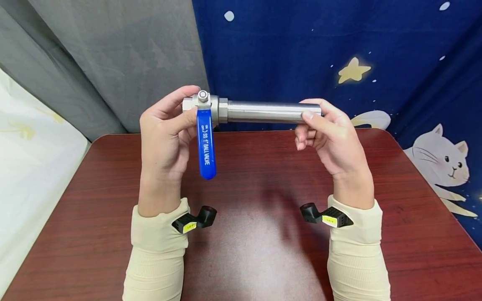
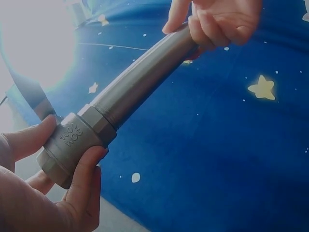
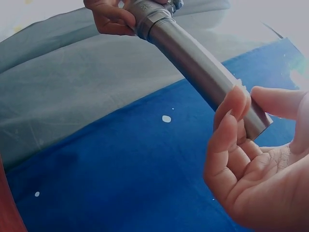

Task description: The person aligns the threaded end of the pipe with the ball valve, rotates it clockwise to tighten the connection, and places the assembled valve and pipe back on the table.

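A steel ball valve [image 1: 215, 109] with a steel pipe [image 1: 263, 112] joined to its right side is held up level above the table. My left hand [image 1: 165, 133] grips the valve body, thumb in front by the handle and fingers behind. The blue lever handle [image 1: 206, 144], printed "SS 1" BALL VALVE", points down toward me. In the left wrist view raised lettering shows on the valve body [image 2: 72, 140]. My right hand [image 1: 335, 133] pinches the pipe's free end between thumb and fingers. The right wrist view shows the pipe [image 3: 203, 67] ending just past those fingers.
Below the hands lies a dark red-brown table [image 1: 256, 242]. A grey curtain [image 1: 124, 54] and a blue curtain [image 1: 271, 50] with stars and a cat hang behind it. White cloth [image 1: 34, 167] is at the left. Small black cameras [image 1: 207, 216] sit on both cuffs.
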Tool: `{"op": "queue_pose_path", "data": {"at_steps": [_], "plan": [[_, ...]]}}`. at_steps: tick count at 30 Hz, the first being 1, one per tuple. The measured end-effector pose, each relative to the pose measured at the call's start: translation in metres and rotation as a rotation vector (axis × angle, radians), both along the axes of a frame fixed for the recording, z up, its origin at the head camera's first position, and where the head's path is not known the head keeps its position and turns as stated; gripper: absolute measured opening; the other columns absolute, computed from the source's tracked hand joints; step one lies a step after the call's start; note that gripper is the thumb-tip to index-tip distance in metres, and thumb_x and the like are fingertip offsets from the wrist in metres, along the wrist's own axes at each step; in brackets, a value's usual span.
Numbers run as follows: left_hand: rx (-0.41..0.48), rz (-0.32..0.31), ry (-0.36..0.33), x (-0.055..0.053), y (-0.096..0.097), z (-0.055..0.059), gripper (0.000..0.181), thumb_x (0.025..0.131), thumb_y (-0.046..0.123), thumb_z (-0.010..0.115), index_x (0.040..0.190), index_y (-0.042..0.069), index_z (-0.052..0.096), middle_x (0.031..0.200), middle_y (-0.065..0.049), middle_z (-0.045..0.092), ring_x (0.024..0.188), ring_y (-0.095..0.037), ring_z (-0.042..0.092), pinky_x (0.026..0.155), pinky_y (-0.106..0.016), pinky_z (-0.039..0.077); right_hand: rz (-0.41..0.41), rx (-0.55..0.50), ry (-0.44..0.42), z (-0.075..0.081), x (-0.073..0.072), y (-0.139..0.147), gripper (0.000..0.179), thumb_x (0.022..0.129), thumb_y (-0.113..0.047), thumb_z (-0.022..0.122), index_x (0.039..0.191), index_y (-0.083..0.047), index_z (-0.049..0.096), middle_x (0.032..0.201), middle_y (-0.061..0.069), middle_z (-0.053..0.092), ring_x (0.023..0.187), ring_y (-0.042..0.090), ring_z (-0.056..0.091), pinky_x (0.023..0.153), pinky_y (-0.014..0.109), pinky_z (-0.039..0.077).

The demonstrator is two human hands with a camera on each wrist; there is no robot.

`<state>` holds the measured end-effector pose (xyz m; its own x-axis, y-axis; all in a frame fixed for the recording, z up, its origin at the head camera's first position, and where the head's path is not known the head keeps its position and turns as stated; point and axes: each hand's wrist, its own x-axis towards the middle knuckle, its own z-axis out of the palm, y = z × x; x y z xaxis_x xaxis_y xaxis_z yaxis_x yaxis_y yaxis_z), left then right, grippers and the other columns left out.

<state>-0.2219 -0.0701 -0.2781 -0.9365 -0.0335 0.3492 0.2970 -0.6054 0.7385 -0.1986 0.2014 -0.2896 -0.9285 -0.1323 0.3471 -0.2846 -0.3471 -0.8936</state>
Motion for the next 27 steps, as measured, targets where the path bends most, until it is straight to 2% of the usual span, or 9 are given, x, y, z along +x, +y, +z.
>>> {"op": "queue_pose_path", "data": {"at_steps": [3, 6, 9, 12, 15, 19, 23, 27], "plan": [[-0.008, -0.001, 0.005, 0.0006, -0.0002, 0.0005, 0.028, 0.077, -0.017, 0.069, 0.103, -0.005, 0.072, 0.092, -0.017, 0.062, 0.077, -0.023, 0.061, 0.057, -0.025, 0.057, -0.034, 0.031, -0.025, -0.0008, -0.0002, -0.0002, 0.009, 0.099, -0.012, 0.054, 0.097, -0.005, 0.059, 0.057, 0.007, 0.059, 0.048, 0.015, 0.055, 0.048, 0.025, 0.05], [-0.008, 0.0, 0.004, 0.0011, -0.0003, 0.0007, 0.028, 0.077, -0.017, 0.069, 0.102, -0.005, 0.072, 0.091, -0.017, 0.062, 0.077, -0.022, 0.061, 0.057, -0.024, 0.057, -0.072, 0.069, -0.045, -0.0012, -0.001, -0.0014, 0.017, 0.1, -0.02, 0.055, 0.087, -0.009, 0.058, 0.054, 0.006, 0.058, 0.047, 0.015, 0.054, 0.048, 0.025, 0.049], [0.003, -0.004, 0.002, 0.0008, -0.0001, 0.0005, 0.028, 0.077, -0.018, 0.069, 0.102, -0.005, 0.072, 0.091, -0.017, 0.063, 0.077, -0.022, 0.061, 0.056, -0.024, 0.056, -0.097, 0.085, -0.049, -0.0013, -0.002, -0.0024, 0.021, 0.099, -0.022, 0.056, 0.082, -0.01, 0.058, 0.054, 0.006, 0.057, 0.047, 0.014, 0.055, 0.05, 0.025, 0.05], [-0.018, 0.003, 0.012, 0.001, 0.0002, 0.0002, 0.028, 0.078, -0.019, 0.067, 0.102, -0.004, 0.072, 0.092, -0.016, 0.063, 0.077, -0.021, 0.062, 0.056, -0.023, 0.056, -0.102, 0.068, -0.05, -0.0011, -0.002, -0.0027, 0.017, 0.099, -0.021, 0.056, 0.088, -0.009, 0.061, 0.056, 0.006, 0.058, 0.048, 0.014, 0.057, 0.05, 0.024, 0.051], [-0.059, 0.025, 0.021, 0.0012, 0.0011, 0.0001, 0.03, 0.08, -0.02, 0.063, 0.101, -0.001, 0.073, 0.091, -0.014, 0.064, 0.076, -0.02, 0.062, 0.057, -0.023, 0.056, -0.073, 0.035, -0.043, -0.0003, -0.0009, -0.002, 0.01, 0.099, -0.012, 0.054, 0.102, -0.006, 0.061, 0.06, 0.008, 0.059, 0.049, 0.016, 0.058, 0.05, 0.024, 0.051], [-0.038, 0.025, 0.009, 0.0007, 0.0008, -0.0002, 0.03, 0.078, -0.02, 0.065, 0.101, -0.002, 0.073, 0.091, -0.015, 0.064, 0.077, -0.021, 0.062, 0.057, -0.024, 0.056, -0.005, -0.001, -0.02, 0.0012, 0.0007, -0.0011, 0.02, 0.097, 0.001, 0.049, 0.116, -0.001, 0.055, 0.065, 0.009, 0.06, 0.052, 0.017, 0.058, 0.052, 0.024, 0.051], [-0.003, 0.015, -0.002, 0.0, -0.0004, -0.0001, 0.028, 0.077, -0.018, 0.069, 0.101, -0.004, 0.073, 0.091, -0.017, 0.063, 0.079, -0.023, 0.061, 0.057, -0.025, 0.057, 0.027, -0.011, -0.003, 0.0018, 0.0012, -0.0009, 0.019, 0.097, 0.001, 0.049, 0.114, 0.002, 0.055, 0.064, 0.009, 0.059, 0.051, 0.018, 0.056, 0.052, 0.024, 0.051], [-0.029, 0.024, 0.009, 0.0003, -0.0003, 0.0002, 0.029, 0.078, -0.019, 0.066, 0.102, -0.003, 0.073, 0.091, -0.016, 0.063, 0.078, -0.023, 0.062, 0.058, -0.025, 0.058, -0.024, 0.04, -0.016, 0.001, 0.0009, -0.0008, 0.01, 0.099, -0.009, 0.053, 0.101, -0.001, 0.059, 0.058, 0.007, 0.057, 0.047, 0.016, 0.053, 0.048, 0.023, 0.049]]}}
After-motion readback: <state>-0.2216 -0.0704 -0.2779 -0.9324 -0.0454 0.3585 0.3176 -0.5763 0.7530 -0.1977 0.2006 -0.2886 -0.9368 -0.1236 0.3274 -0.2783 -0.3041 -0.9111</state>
